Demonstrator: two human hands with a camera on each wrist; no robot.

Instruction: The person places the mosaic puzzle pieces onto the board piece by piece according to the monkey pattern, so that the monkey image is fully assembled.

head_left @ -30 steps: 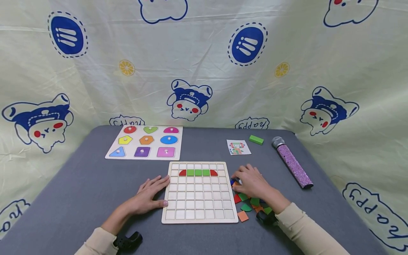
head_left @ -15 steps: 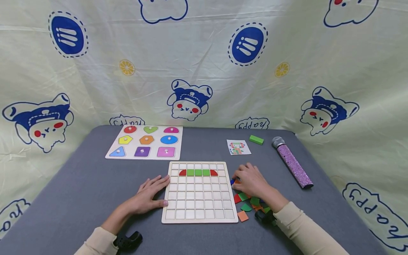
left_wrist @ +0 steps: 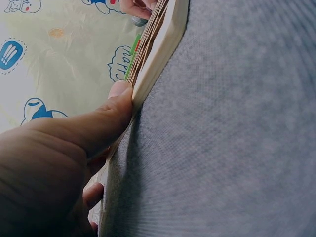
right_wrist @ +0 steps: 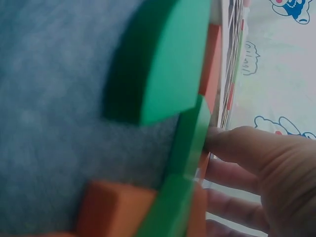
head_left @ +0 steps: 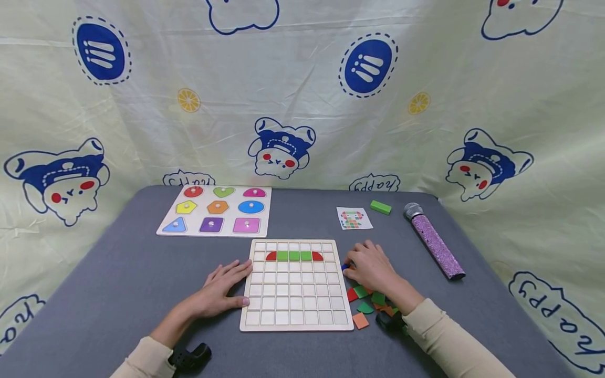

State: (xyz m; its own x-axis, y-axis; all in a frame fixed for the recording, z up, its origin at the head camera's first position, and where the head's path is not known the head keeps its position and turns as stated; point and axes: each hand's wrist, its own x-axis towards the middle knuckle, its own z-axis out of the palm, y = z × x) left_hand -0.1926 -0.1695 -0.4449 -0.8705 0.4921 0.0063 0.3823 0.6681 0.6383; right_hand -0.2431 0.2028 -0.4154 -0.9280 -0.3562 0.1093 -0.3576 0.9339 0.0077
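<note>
The grid board (head_left: 296, 303) lay low in the frame's centre; the left hand (head_left: 221, 291), fingers spread, touched its left edge; the right hand (head_left: 372, 266), fingers bent, reached coloured pieces (head_left: 378, 298) at centre right, any hold hidden.

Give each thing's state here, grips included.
Grid board: flat, five cells occupied
Loose pieces: scattered, some overlapping
Shape board: flat, filled
Picture card: flat, face up
Microphone: on its side
Green block: lying flat
Left grip: outstretched, touching grid board
Right grip: over loose pieces, hold unclear
</note>
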